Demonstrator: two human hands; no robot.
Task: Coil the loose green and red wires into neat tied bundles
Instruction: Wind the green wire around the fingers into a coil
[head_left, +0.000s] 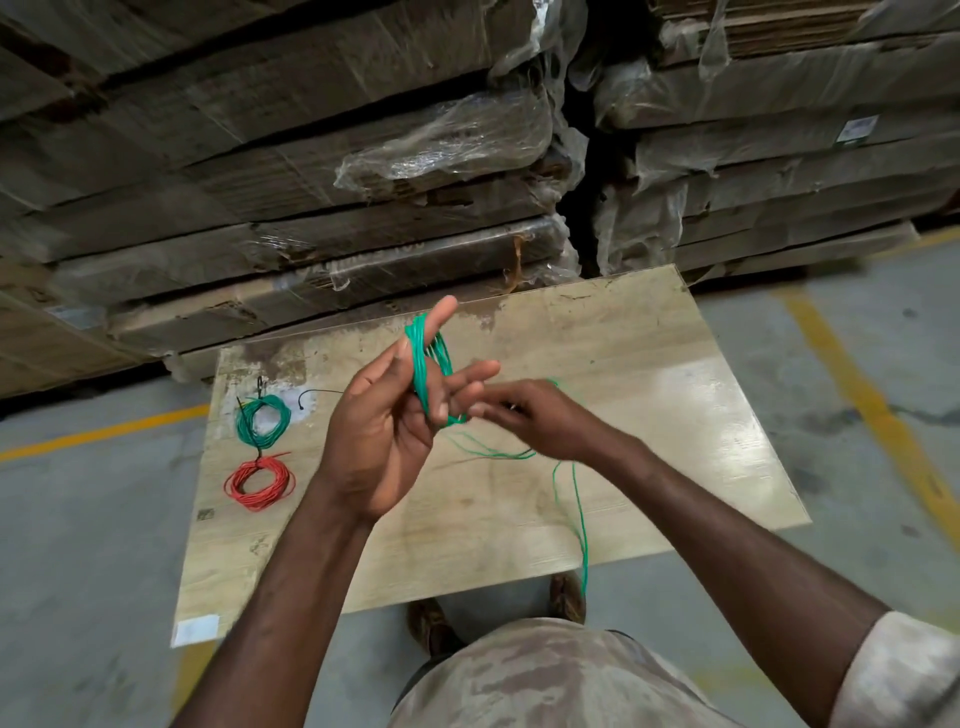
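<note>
My left hand (387, 415) is raised above the wooden board (649, 374), with several loops of green wire (423, 374) wound around its fingers and the thumb pressing them. My right hand (524, 415), blurred, pinches the loose strand of that green wire just right of the coil. The free tail (579, 519) hangs down past the board's near edge. On the board's left lie a tied green bundle (263, 420) and a tied red bundle (260, 482).
A loose black tie (317, 394) lies beside the green bundle. Stacks of plastic-wrapped cardboard (311, 156) rise right behind the board. Around it is concrete floor with yellow lines (872, 415). My shoes (431, 623) show under the near edge.
</note>
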